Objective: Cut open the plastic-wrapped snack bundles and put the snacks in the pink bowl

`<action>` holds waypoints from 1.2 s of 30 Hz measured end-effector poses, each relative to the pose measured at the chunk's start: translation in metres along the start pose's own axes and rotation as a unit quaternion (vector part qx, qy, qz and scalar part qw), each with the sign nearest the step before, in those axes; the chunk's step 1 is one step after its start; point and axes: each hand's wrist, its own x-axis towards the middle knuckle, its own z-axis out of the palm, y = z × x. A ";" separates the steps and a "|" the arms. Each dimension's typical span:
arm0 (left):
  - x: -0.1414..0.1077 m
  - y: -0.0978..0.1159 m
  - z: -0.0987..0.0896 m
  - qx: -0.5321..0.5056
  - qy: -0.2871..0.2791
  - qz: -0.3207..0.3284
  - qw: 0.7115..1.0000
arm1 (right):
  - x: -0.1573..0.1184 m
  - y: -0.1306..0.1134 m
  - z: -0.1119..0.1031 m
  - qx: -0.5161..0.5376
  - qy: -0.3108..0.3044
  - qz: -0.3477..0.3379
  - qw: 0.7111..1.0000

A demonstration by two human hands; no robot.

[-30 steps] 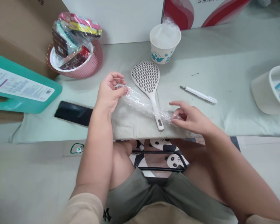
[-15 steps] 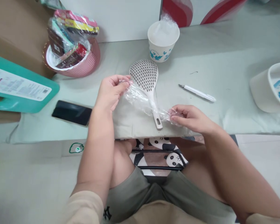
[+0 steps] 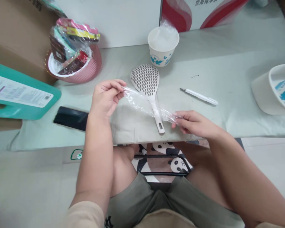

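Note:
A clear plastic wrapper (image 3: 139, 100) is stretched between my hands. My left hand (image 3: 106, 96) pinches its upper left end between thumb and fingers. Its lower right end is pinched in my right hand (image 3: 190, 122), close to the table's front edge. Beneath the wrapper lies a light grey skimmer ladle (image 3: 146, 79), its perforated head pointing away from me and its handle toward me. The wrapper crosses over the handle; whether it touches the handle I cannot tell.
A white craft knife or pen (image 3: 199, 96) lies right of the skimmer. Behind it stands a paper cup (image 3: 162, 52) stuffed with plastic. A phone (image 3: 71, 118), a green jug (image 3: 47, 104) and a pink basket (image 3: 92, 66) of packets are left. A white bin (image 3: 263, 91) stands right.
My left hand has moved left and slightly down, pulling the wrapper from slack and crumpled to tauter and straighter. The right hand has shifted only slightly. The skimmer stays put.

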 end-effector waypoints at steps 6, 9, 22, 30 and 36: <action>-0.016 0.015 0.018 0.253 -0.106 0.264 0.924 | 0.008 -0.007 0.014 0.182 0.051 0.018 0.982; -0.034 0.029 0.044 0.422 -0.188 0.262 0.847 | 0.016 -0.010 0.015 0.316 0.062 0.031 0.946; -0.031 0.027 0.028 0.407 -0.159 0.205 0.876 | 0.010 -0.007 0.023 -0.171 0.086 -0.025 0.981; -0.036 0.048 0.039 0.415 -0.123 0.194 0.880 | 0.017 0.002 0.037 -0.390 0.375 -0.209 0.815; -0.035 0.056 0.038 0.379 -0.152 0.131 0.903 | 0.009 -0.016 0.037 -0.281 0.145 -0.017 0.949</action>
